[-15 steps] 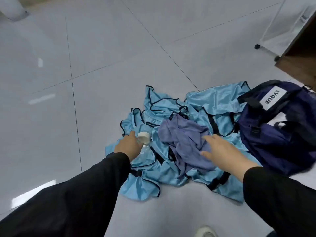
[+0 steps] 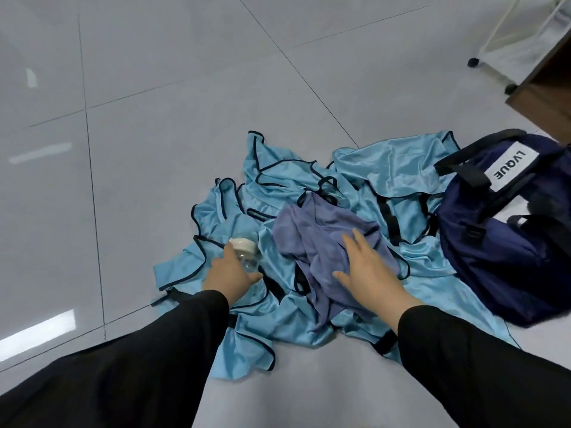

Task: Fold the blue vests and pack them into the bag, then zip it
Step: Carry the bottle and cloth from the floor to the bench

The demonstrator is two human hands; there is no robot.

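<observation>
A small clear bottle [image 2: 245,253] is clasped by the left hand [image 2: 230,274] and a purple cloth [image 2: 321,242] pressed by the spread-fingered right hand [image 2: 369,273], seemingly to clear both off the blue vests [image 2: 401,168].

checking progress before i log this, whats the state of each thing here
blue vests: unfolded, heaped in a crumpled pile on the floor
purple cloth: crumpled on top of the vests
bag: on the floor right of the pile; whether it is zipped cannot be told
clear bottle: white cap on, lying on the vests
left hand: holds the bottle
right hand: fingers straight, over the purple cloth
</observation>
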